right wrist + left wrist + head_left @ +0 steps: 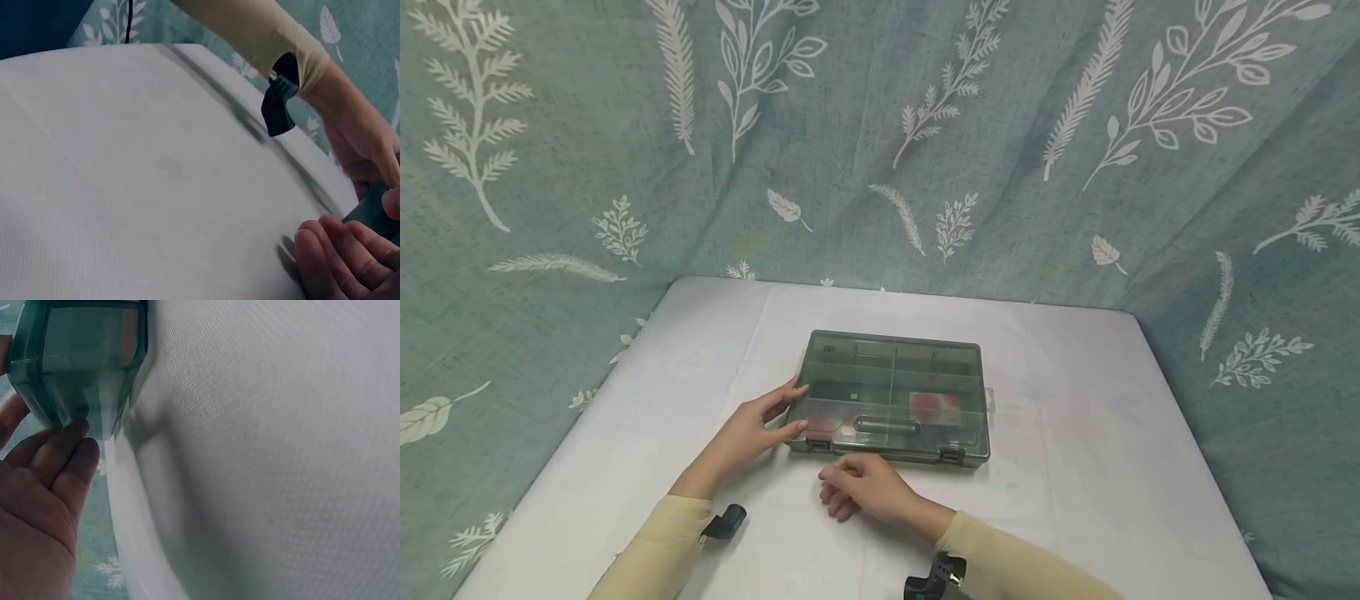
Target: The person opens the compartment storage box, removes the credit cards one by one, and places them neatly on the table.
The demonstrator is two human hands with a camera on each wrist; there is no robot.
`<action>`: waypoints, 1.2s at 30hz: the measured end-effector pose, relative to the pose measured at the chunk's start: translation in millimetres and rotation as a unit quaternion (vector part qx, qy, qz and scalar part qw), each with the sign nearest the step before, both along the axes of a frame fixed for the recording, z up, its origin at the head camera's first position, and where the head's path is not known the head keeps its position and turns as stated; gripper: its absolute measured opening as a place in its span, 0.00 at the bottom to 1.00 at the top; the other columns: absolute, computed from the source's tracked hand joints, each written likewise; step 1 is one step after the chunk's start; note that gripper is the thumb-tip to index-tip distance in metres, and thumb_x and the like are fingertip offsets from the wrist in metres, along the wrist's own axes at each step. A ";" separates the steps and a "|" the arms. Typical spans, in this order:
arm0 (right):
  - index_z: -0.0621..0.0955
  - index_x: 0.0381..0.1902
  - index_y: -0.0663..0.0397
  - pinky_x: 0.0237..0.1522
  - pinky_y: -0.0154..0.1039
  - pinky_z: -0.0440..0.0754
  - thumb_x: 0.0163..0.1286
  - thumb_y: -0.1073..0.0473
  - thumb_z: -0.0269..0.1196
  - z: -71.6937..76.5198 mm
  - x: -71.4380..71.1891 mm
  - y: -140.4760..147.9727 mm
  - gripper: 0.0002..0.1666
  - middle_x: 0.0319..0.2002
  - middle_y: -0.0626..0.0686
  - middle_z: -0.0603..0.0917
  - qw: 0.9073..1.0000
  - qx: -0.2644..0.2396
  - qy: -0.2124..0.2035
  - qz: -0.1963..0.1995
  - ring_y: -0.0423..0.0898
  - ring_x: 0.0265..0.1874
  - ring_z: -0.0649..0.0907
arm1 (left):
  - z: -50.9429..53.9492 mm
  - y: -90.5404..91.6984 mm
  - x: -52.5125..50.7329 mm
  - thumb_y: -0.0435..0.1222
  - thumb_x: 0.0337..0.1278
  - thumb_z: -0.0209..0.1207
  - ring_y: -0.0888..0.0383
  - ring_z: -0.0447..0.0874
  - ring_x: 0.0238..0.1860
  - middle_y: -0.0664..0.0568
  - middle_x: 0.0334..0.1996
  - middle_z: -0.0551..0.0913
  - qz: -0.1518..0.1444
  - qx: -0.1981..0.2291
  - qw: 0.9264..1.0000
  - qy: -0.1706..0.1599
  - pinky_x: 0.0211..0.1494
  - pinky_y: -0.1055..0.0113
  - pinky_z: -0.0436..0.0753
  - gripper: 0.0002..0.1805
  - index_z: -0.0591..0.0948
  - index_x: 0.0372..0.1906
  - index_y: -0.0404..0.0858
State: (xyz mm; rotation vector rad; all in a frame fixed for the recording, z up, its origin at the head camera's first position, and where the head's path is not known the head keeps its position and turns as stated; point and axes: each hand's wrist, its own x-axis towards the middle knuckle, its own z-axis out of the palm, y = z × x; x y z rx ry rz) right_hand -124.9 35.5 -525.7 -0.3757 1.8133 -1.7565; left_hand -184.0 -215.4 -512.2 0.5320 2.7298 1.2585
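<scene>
A green see-through plastic case (850, 371) lies closed on the white table, two dark latches along its near edge. Red pieces and other small items show through its lid. My left hand (752, 429) holds the case's left end, thumb and fingers on its edge; the left wrist view shows the fingers (69, 447) against the case's end wall (87, 337). Just in front of the case's near edge is my right hand (868, 490), fingers loosely curled with nothing in them, also seen in the right wrist view (350, 262).
A white cloth covers the table (1075, 433). Behind it and at both sides hangs a green curtain (850, 167) with white leaf prints. A clear tab (989, 400) sticks out at the case's right side.
</scene>
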 end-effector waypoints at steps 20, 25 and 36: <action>0.80 0.56 0.72 0.45 0.45 0.90 0.80 0.49 0.55 -4.1 0.0 -29.1 0.28 0.41 0.59 0.88 0.983 -0.096 -0.131 -0.081 0.49 0.37 0.90 | 1.0 -0.9 -0.5 0.50 0.62 0.68 0.39 0.71 0.70 0.42 0.77 0.61 -0.006 0.005 1.000 0.007 0.71 0.49 0.72 0.36 0.73 0.72 0.41; 0.80 0.56 0.73 0.47 0.42 0.89 0.78 0.47 0.58 -5.6 1.1 -32.8 0.30 0.41 0.59 0.89 0.977 -0.114 -0.150 -0.099 0.49 0.40 0.90 | -1.3 -1.2 -0.4 0.50 0.62 0.68 0.39 0.70 0.70 0.41 0.77 0.61 -0.005 0.007 1.000 0.006 0.71 0.50 0.72 0.37 0.73 0.72 0.40; 0.80 0.54 0.73 0.48 0.41 0.89 0.75 0.41 0.60 -4.9 3.1 -42.4 0.35 0.41 0.61 0.89 0.956 -0.156 -0.193 -0.159 0.51 0.41 0.90 | -2.3 -1.3 -0.9 0.48 0.62 0.69 0.39 0.70 0.70 0.41 0.77 0.62 -0.009 0.017 1.000 0.008 0.72 0.50 0.72 0.36 0.74 0.71 0.40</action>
